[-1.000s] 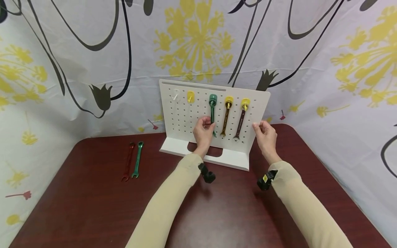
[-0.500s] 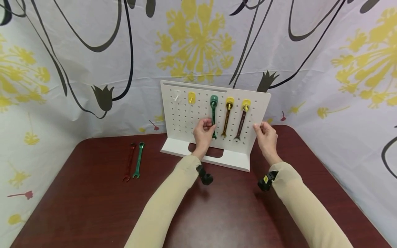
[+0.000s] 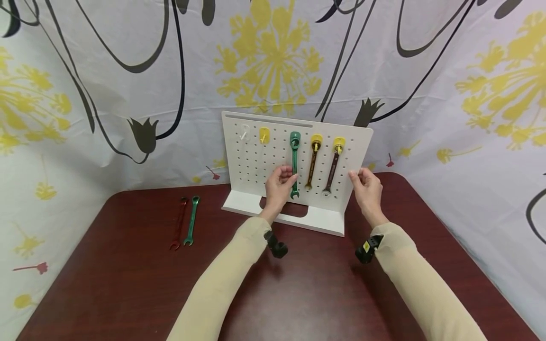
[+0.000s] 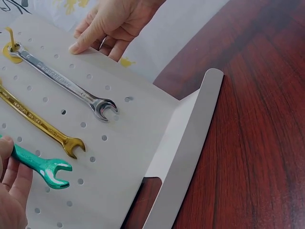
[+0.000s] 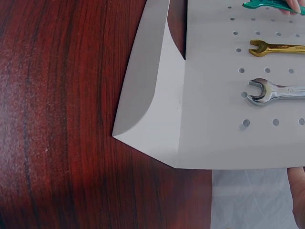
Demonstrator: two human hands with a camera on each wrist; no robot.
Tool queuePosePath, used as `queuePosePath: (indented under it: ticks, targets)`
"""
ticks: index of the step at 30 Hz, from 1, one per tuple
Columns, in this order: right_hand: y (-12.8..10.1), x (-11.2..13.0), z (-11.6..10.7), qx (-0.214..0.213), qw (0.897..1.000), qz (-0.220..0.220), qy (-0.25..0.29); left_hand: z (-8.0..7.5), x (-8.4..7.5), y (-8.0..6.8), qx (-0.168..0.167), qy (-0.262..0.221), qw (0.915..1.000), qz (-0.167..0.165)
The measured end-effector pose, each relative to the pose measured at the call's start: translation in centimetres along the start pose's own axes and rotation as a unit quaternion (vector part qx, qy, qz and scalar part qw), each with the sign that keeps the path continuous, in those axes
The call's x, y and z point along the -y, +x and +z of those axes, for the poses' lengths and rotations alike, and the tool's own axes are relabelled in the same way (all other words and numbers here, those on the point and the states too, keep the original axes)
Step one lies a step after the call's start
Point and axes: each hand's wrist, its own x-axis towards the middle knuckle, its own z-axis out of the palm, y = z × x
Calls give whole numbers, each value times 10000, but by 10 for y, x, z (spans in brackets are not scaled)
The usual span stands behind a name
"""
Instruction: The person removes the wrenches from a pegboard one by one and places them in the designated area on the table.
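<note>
My left hand point(image 3: 278, 187) pinches the shank of a green combination wrench point(image 3: 295, 161) upright in front of the white pegboard point(image 3: 359, 142). The wrench's ring end overlaps a green hook point(image 3: 295, 136), and its open end points down. In the left wrist view, the green jaw end point(image 4: 53, 174) sticks out past the fingers. At the board's right edge, my right hand point(image 3: 368, 193) grips the panel between thumb and fingers. A gold wrench point(image 3: 313, 166) and a silver wrench point(image 3: 332, 171) hang from yellow hooks to the right of the green one.
A white hook point(image 3: 244, 132) and a yellow hook point(image 3: 264, 136) on the board's left side bear nothing. A red wrench point(image 3: 179, 222) and another green wrench point(image 3: 192, 221) lie at left on the dark red table point(image 3: 115, 265). Behind stands a patterned curtain point(image 3: 200, 85).
The green wrench has slid slightly down, more of its open end now showing below my left hand. My left wrist has shifted a little left and down. The right hand keeps its grip.
</note>
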Motion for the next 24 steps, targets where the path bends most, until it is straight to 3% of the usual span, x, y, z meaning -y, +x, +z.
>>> queuePosePath:
  ticks: [4,16,24]
  targets:
    - [0,0,0,-5,10000,4,-58,-5,-6,-4,146,-113,9997,-136]
    - [0,0,0,5,10000,68,-42,-12,-3,-7,327,-294,9965,-710]
    - [1,0,0,-33,10000,35,-64,-20,-5,-10,493,-457,9943,-824]
